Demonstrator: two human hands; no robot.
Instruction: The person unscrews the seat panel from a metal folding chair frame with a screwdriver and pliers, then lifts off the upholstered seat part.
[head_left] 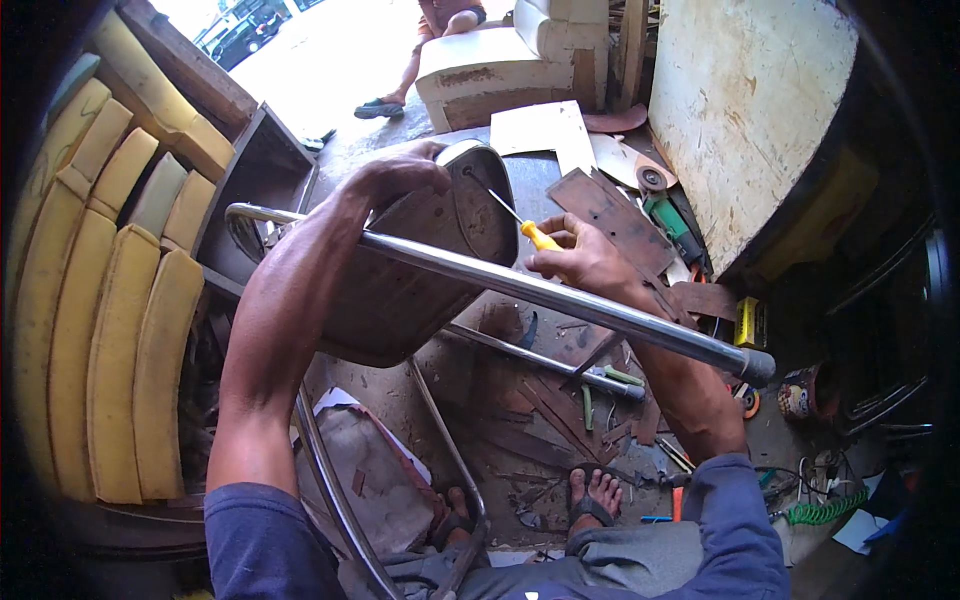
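A chair with a chrome tube frame (560,295) is tipped over in front of me. Its brown underside panel (400,290) faces me, with a pale rim along the far edge. My left hand (408,170) is closed over that panel's far edge, its fingertips partly hidden. A yellow-handled screwdriver (540,238) is held in my right hand (592,262), just beyond the long chrome tube. Its thin shaft points left, the tip close to a round hole near the panel's far end. Whether the tip sits on a screw is too small to tell.
Yellow cushions (110,360) are stacked at left. A green angle grinder (672,225) lies among wood scraps at right, near a large worn white board (745,120). A white padded seat (490,60) stands ahead, with a person's leg (408,75) beside it. A coiled green hose (825,510) lies lower right.
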